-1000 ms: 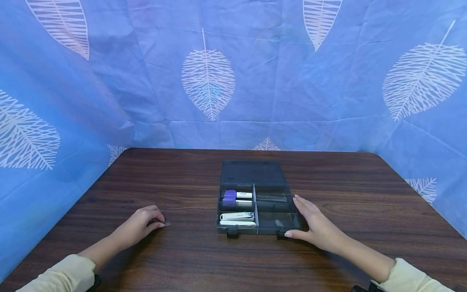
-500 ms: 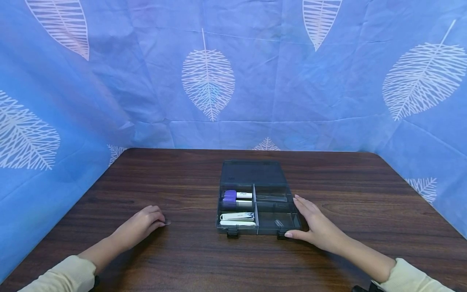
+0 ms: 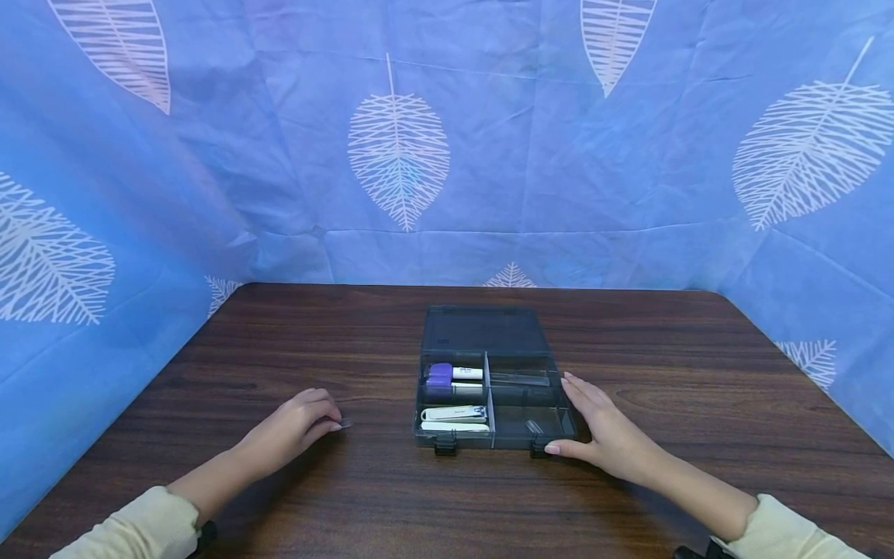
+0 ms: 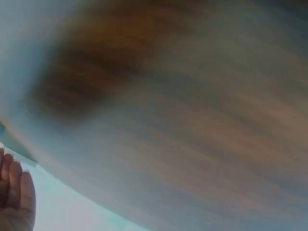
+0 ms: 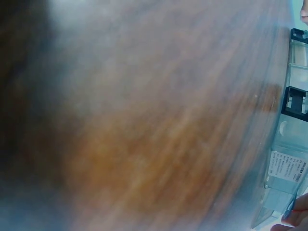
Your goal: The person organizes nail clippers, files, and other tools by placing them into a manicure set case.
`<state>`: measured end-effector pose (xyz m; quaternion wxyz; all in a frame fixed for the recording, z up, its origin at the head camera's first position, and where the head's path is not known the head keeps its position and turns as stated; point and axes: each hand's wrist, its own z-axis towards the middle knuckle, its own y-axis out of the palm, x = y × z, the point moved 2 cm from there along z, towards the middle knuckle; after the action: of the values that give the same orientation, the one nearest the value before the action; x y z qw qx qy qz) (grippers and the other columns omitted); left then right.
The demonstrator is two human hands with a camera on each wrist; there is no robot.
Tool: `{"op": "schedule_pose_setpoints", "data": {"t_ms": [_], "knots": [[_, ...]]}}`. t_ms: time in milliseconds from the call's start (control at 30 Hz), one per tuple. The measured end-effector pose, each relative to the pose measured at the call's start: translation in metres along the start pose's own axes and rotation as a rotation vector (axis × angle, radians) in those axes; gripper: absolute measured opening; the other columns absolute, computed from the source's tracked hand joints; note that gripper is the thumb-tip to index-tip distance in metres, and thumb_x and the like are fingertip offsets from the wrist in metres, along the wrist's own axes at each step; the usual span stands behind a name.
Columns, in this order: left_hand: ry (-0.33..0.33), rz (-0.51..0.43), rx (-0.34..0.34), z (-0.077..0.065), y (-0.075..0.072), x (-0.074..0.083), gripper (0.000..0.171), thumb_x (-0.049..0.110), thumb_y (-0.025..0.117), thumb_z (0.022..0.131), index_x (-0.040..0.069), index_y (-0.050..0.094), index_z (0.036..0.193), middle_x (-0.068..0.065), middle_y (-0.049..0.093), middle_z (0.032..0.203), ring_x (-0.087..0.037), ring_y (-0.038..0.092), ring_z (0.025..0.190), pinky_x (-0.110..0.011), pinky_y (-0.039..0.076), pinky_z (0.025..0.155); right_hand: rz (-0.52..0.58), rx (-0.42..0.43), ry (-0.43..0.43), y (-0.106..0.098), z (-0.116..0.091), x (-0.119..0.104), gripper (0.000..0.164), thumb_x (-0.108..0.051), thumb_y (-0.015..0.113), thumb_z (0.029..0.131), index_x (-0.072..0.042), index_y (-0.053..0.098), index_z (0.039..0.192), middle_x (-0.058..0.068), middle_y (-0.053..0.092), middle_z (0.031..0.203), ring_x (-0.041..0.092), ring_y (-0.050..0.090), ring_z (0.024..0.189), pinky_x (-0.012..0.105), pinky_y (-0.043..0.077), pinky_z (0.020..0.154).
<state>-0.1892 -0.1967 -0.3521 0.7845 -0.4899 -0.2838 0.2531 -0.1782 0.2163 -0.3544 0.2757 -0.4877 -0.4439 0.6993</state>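
In the head view my left hand is low over the table, left of the box, and pinches a small clear piece that shows only at its fingertips. My right hand touches the right front corner of an open, dark see-through divided box, its straight fingers along the side and thumb by the front latch. Inside lie two purple-and-white tubes, nail clippers, a white stick, a long clear strip and a small clear piece.
The box's lid lies back behind it. Two black latches, the left one among them, hang at the front. A brown wooden table bears everything, with a blue leaf-print cloth behind. A printed label shows in the right wrist view.
My left hand, still pinching the small clear piece, has shifted right toward the box during the last half second. The right hand and the box have stayed in place.
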Motion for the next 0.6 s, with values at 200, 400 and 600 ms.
{"op": "schedule_pose_setpoints", "data": {"t_ms": [200, 400, 600], "knots": [[0.056, -0.011, 0.057, 0.008, -0.001, 0.012, 0.005, 0.012, 0.066, 0.084, 0.007, 0.064, 0.082, 0.004, 0.060, 0.085, -0.007, 0.053, 0.077, -0.018, 0.049, 0.065, 0.001, -0.002, 0.000, 0.000, 0.000, 0.000, 0.097, -0.058, 0.064, 0.076, 0.007, 0.031, 0.140, 0.027, 0.027, 0.147, 0.048, 0.028, 0.131, 0.063, 0.035, 0.096], [0.125, -0.029, 0.128, 0.018, -0.001, 0.021, 0.005, 0.011, 0.067, 0.082, 0.008, 0.064, 0.082, 0.004, 0.060, 0.084, -0.007, 0.053, 0.076, -0.017, 0.049, 0.065, -0.001, 0.003, -0.002, 0.000, 0.000, 0.000, 0.098, -0.058, 0.064, 0.076, 0.008, 0.031, 0.140, 0.027, 0.027, 0.147, 0.048, 0.028, 0.131, 0.063, 0.035, 0.096], [0.139, -0.052, 0.156, 0.030, 0.001, 0.030, 0.004, 0.010, 0.068, 0.082, 0.008, 0.065, 0.082, 0.003, 0.060, 0.084, -0.008, 0.054, 0.077, -0.018, 0.049, 0.066, -0.001, 0.002, -0.001, 0.000, -0.001, 0.000, 0.097, -0.056, 0.065, 0.076, 0.008, 0.031, 0.140, 0.027, 0.027, 0.147, 0.048, 0.028, 0.131, 0.063, 0.035, 0.096]]}}
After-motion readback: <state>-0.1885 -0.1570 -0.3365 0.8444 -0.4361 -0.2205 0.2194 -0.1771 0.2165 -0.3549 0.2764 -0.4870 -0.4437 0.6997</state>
